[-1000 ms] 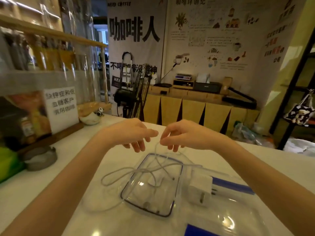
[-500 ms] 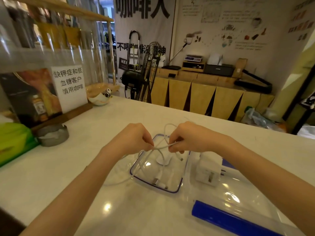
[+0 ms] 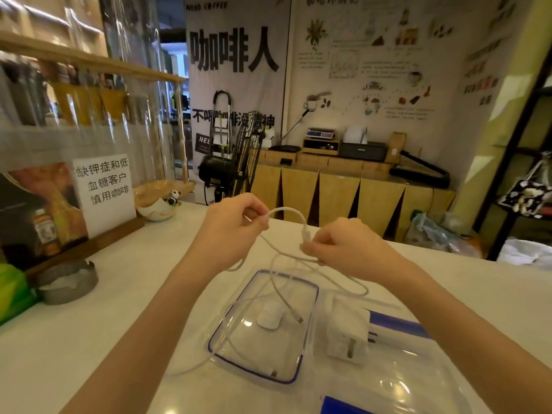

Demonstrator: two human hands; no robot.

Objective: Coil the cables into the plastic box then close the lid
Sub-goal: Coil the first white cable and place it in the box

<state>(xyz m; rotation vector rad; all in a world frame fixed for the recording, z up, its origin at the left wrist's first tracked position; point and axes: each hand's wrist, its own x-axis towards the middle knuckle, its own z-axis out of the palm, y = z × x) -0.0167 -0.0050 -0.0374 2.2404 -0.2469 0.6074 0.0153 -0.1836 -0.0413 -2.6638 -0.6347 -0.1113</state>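
Note:
A thin white cable [image 3: 288,212] arcs between both hands above the counter. My left hand [image 3: 230,227] pinches one side of the arc. My right hand [image 3: 343,245] pinches the other side near a connector. Loose loops hang down onto a clear plastic lid with a dark blue rim [image 3: 310,297], and a free plug end [image 3: 297,319] lies on it beside a small white round piece [image 3: 270,316]. The clear plastic box with blue clips [image 3: 397,325] stands at the lower right. A white charger block [image 3: 348,333] rests against it.
The white counter [image 3: 104,309] carries a metal ashtray [image 3: 67,283], a green pack [image 3: 12,297] at the left edge, a standing sign [image 3: 103,189] on a wooden base, and a small bowl with a panda figure [image 3: 156,210]. A tall glass case [image 3: 74,100] stands behind these.
Both hands have risen from just above the lid and moved apart, pulling a short arc of cable up between them. The view has tilted upward.

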